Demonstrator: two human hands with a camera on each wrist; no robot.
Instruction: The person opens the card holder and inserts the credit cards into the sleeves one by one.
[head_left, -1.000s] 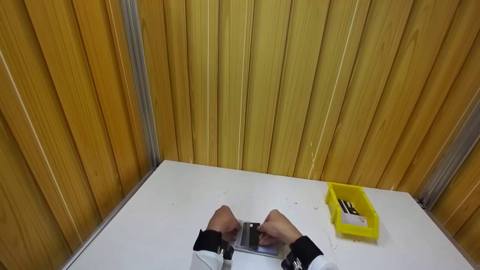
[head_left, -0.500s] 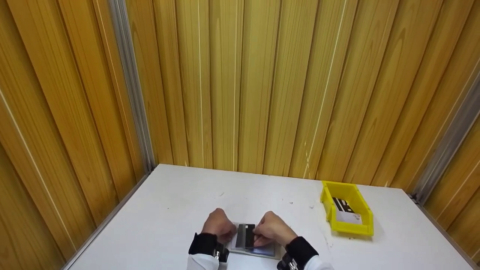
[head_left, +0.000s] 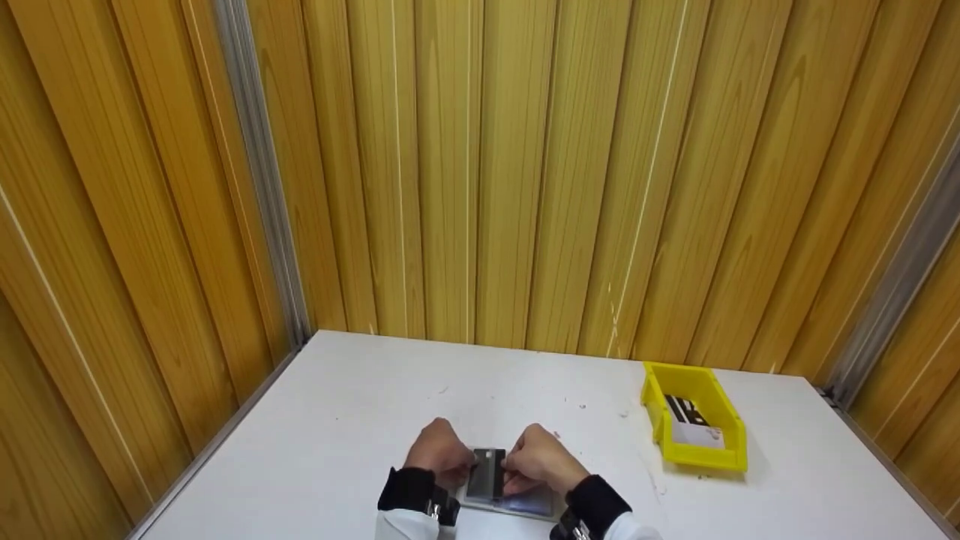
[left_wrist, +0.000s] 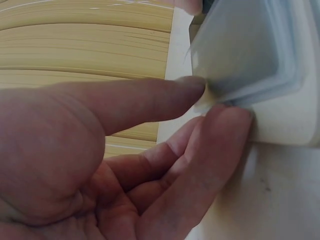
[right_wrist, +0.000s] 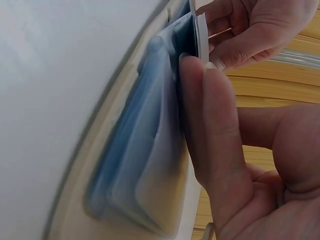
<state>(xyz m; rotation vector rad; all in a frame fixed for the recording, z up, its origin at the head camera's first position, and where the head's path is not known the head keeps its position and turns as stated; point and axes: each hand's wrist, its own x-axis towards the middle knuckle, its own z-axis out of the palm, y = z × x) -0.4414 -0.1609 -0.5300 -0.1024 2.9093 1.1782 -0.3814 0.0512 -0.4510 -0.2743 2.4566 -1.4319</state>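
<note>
A dark card (head_left: 486,474) with a lighter stripe and a small chip lies over an open card holder (head_left: 534,505) with clear plastic sleeves. The right hand (head_left: 541,456) pinches the card's right edge. The left hand (head_left: 439,448) is at the holder's left side. In the left wrist view, its thumb and fingers pinch the corner of a clear sleeve (left_wrist: 245,52). Several bluish sleeves (right_wrist: 132,150) fan out below the right hand in the right wrist view, where the card's thin white edge (right_wrist: 202,37) shows beyond the fingertips.
A yellow bin (head_left: 703,456) stands at the right of the white table (head_left: 360,397), with several cards (head_left: 694,431) inside. Wood-patterned panels (head_left: 495,172) rise behind the table. Small scraps are scattered on the tabletop.
The right hand and the card have shifted slightly left over the holder, nearer the left hand. The left hand stays at the holder's left side. The head view has turned a little.
</note>
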